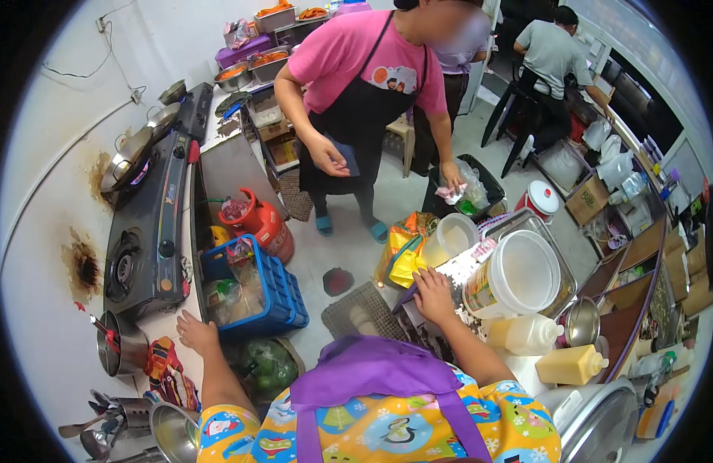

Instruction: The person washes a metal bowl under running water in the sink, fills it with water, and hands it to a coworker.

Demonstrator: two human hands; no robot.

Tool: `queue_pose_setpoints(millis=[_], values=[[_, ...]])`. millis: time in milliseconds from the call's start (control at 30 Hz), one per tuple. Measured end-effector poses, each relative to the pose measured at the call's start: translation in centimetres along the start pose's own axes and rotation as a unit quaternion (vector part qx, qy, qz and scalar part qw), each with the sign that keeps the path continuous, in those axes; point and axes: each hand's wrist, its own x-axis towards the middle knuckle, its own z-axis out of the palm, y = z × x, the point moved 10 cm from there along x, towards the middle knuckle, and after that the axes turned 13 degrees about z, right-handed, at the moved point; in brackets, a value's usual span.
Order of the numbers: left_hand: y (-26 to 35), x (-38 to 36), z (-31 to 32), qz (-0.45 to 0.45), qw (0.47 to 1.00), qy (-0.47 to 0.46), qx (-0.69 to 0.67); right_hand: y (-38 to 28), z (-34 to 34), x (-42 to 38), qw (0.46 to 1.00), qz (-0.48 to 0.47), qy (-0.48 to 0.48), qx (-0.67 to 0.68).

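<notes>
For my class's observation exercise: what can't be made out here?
In the head view:
Bare left hand and right hand: undersides hidden by their backs.
Blue plastic crate: floor covered by bagged goods.
Silver metal vessel: near part cut off by bottom edge.
White plastic bucket: label print too small.

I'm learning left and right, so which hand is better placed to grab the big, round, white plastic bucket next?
Probably the right hand: it looks empty and is much nearer the bucket, on the same side. The left hand is over on the opposite side, by the black metal stove.
</notes>
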Motion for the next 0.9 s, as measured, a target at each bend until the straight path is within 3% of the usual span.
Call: queue_pose_setpoints(millis=[900], values=[[0.18,-0.05,0.02,0.006,1.0,0.003,0.013,-0.21,-0.45,0.05,1.0,-0.011,0.014,0.001]])
